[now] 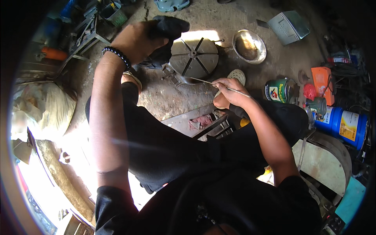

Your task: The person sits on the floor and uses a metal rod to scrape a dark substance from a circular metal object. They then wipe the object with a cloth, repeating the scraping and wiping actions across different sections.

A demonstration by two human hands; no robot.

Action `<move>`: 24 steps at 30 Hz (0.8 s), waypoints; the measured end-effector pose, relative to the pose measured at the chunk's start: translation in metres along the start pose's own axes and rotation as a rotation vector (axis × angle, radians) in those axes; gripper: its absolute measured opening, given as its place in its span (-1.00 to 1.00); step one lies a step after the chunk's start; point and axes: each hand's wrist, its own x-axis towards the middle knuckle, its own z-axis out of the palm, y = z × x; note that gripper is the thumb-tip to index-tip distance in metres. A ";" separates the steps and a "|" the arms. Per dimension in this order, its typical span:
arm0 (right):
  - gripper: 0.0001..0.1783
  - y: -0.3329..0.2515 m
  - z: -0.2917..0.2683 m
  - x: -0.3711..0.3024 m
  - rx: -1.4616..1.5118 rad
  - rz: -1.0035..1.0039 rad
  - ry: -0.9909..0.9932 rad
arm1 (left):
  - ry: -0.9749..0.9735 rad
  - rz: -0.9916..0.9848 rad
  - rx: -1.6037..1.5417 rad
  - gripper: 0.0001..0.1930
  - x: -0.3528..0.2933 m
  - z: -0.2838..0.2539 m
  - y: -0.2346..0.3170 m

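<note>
My left hand [137, 41], with a beaded bracelet at the wrist, is raised beside a round slotted metal rotary table [203, 62] on the floor. Its fingers are closed on a dark, crumpled black cloth [172, 26], which hides most of them. A thin metal rod [200, 80] lies in the closed fingers of my right hand [230, 89]. One end of the rod points left, toward the near edge of the rotary table; the other runs back along my wrist. A small bracket [172, 75] juts from the table's near left side.
A round metal basin [249, 47] and a grey metal box [289, 27] stand at the far right. Cans [280, 91], an orange box [323, 85] and blue buckets [340, 124] line the right side. At left are a metal stand [84, 37] and a pale sack [47, 111].
</note>
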 end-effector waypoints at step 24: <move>-0.56 0.153 -0.180 -0.308 1.395 -0.175 1.458 | -0.101 0.011 -0.055 -0.56 0.012 0.027 -0.009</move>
